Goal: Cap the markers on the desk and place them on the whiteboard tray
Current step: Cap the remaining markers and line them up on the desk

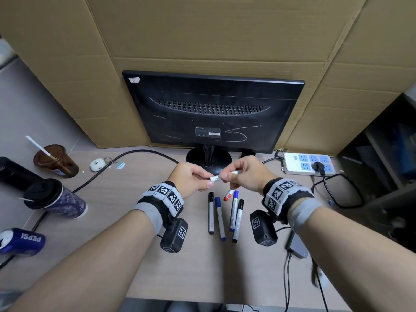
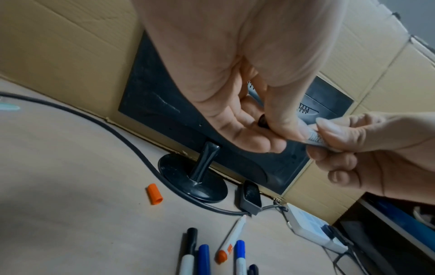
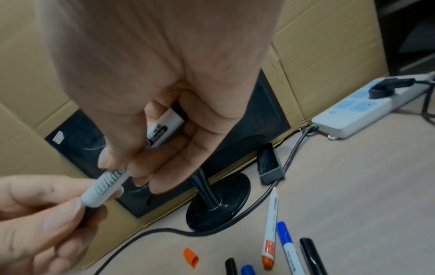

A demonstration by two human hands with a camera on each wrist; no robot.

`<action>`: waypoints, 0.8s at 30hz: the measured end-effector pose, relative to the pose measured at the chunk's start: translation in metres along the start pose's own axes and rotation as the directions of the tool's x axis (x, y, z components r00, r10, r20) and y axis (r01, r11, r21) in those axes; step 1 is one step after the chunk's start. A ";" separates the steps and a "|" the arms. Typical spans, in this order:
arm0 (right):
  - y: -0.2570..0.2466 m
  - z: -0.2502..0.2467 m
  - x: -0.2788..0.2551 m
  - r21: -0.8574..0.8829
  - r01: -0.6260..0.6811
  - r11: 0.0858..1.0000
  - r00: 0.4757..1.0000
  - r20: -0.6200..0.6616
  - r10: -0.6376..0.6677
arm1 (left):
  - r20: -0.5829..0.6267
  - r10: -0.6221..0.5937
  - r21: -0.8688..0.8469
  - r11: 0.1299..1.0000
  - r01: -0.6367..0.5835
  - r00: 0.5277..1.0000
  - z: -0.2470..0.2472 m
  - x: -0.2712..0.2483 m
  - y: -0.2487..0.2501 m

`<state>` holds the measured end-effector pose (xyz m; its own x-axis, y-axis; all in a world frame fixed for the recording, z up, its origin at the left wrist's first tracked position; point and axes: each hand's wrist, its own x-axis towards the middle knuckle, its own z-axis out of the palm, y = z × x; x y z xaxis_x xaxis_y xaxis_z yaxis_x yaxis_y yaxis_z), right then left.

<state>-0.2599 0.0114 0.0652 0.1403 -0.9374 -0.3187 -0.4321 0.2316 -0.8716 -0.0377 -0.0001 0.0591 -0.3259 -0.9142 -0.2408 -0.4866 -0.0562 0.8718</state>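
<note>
Both hands are raised together above the desk [image 1: 117, 199], just in front of the monitor's [image 1: 213, 111] round base, and share one marker [image 1: 221, 176]. It is a white barrel printed with dark lettering. The left hand [image 1: 191, 180] pinches its left end, where a black cap shows between thumb and fingers in the wrist views; the right hand [image 1: 248, 175] has thumb and fingers curled round the barrel's right part. On the desk below lie five more markers: near the hands an orange-ended marker [image 1: 229, 195] with its tip bare, tilted; then side by side a black-capped marker [image 1: 211, 213], a blue marker [image 1: 220, 218], a second blue marker [image 1: 234, 210] and a second black-capped marker [image 1: 238, 220]. A loose orange cap [image 2: 155, 194] lies left of the monitor base.
</note>
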 end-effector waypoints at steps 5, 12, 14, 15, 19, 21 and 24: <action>0.015 -0.004 -0.001 -0.021 -0.015 1.000 1.000 -0.012 0.015 | 0.010 0.045 0.076 0.996 -0.045 0.999 0.004 0.010 0.003; 0.068 0.009 -0.013 -0.233 -0.248 0.940 0.969 -0.073 0.237 | -0.044 -0.017 -0.002 1.000 0.017 0.999 0.033 0.026 -0.012; 0.090 0.007 -0.017 -0.270 -0.392 0.879 0.917 -0.185 0.352 | -0.092 -0.065 0.041 0.997 0.069 0.994 0.038 0.033 -0.027; 0.101 0.007 -0.018 -0.263 -0.453 0.852 0.888 -0.214 0.406 | -0.113 -0.092 0.069 0.993 0.100 0.989 0.039 0.036 -0.036; 0.142 0.015 -0.019 -0.245 -0.595 0.766 0.804 -0.207 0.558 | -0.132 -0.213 0.144 0.962 0.231 0.968 0.044 0.045 -0.070; 0.158 0.022 -0.016 -0.231 -0.621 0.749 0.784 -0.186 0.593 | -0.100 -0.248 0.152 0.953 0.261 0.963 0.047 0.049 -0.085; 0.164 0.028 -0.012 -0.225 -0.632 0.741 0.775 -0.186 0.605 | -0.072 -0.287 0.127 0.947 0.294 0.955 0.050 0.056 -0.098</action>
<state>-0.3075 0.0674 -0.0843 -0.3181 -0.6344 -0.7046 -0.6097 0.7060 -0.3604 -0.0483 -0.0258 -0.0612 -0.1137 -0.8861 -0.4494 -0.6600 -0.2708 0.7008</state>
